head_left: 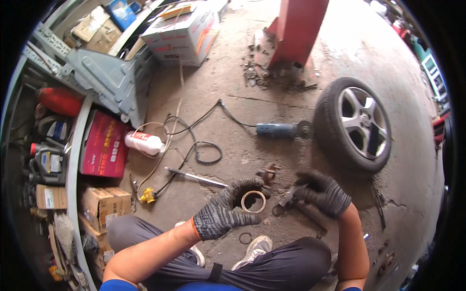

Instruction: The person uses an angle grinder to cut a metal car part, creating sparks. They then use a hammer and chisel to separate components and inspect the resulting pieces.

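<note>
My gloved left hand (225, 208) grips a dark round metal part with a shiny ring at its open top (262, 203). My gloved right hand (320, 194) is closed on a small grey metal object (291, 194), not clear in shape, to the right of that part. Beneath my right hand a dark bar (313, 218) lies on the floor. A rusty metal piece (269, 175) sits just beyond both hands, and a small dark ring (245, 238) lies between my knees. A long metal rod (194, 178) lies to the left.
A blue angle grinder (276, 130) with its cable lies ahead, beside a wheel (330, 131). A red post (296, 34) stands beyond. Shelving (74, 194) with boxes and bottles lines the left; a white bottle (144, 142) and yellow fitting (148, 195) lie on the floor (242, 155).
</note>
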A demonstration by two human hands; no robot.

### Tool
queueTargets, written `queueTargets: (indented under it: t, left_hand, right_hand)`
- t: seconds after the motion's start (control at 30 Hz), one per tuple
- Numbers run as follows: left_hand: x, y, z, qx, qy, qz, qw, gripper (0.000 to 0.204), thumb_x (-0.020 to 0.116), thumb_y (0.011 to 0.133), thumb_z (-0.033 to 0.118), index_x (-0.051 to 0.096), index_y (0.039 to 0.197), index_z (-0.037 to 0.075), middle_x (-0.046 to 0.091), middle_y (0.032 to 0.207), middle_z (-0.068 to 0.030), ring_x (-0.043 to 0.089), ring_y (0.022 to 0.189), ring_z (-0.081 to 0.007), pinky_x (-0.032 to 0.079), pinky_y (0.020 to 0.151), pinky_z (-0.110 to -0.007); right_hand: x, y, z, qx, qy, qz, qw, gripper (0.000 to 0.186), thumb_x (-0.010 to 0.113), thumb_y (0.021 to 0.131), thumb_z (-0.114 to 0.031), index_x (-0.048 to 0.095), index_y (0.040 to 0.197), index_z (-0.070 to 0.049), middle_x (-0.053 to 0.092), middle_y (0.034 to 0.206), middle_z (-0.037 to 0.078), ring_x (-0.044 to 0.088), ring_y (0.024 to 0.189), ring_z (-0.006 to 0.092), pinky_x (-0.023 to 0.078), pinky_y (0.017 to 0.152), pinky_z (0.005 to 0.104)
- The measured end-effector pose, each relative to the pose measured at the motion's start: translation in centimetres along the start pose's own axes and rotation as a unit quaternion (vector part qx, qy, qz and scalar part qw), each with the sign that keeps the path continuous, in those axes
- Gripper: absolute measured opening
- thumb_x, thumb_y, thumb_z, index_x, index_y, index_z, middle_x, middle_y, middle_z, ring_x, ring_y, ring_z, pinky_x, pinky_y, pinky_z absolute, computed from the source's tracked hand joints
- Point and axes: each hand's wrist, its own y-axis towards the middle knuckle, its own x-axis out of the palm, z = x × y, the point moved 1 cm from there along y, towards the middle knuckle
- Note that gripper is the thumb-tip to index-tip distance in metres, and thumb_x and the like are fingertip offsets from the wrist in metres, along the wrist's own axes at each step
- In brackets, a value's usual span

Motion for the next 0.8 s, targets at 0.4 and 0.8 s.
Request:
queueTargets:
  t: [0.4, 0.8]
  left_hand:
    - [0.9, -0.7, -0.4, 0.038, -0.135, -0.118, 0.983, 0.077, 0.079, 0.079, 0.010, 0.038, 0.145, 0.006, 0.051, 0.140, -0.0084, 0.046, 0.131, -0.0186, 0.038, 0.109, -0.036]
    - [-3.0, -2.4, -2.0, 0.067, -0.102, -0.074, 0.990, 0.082, 0.078, 0.081, 0.023, 0.032, 0.146, 0.001, 0.045, 0.144, -0.0155, 0.041, 0.135, -0.0220, 0.035, 0.111, -0.037]
  right_hand:
    - [15.5, -4.4, -2.7, -0.100, 0.475, 0.162, 0.859, 0.038, 0.047, 0.099, -0.021, 0.047, 0.127, 0.005, 0.057, 0.123, 0.016, 0.059, 0.112, 0.0238, 0.048, 0.098, 0.0359]
    - [18.8, -0.9, -3.0, -0.086, 0.364, 0.131, 0.918, 0.050, 0.051, 0.096, -0.027, 0.043, 0.136, 0.002, 0.056, 0.129, 0.016, 0.056, 0.117, 0.0276, 0.046, 0.102, 0.0411]
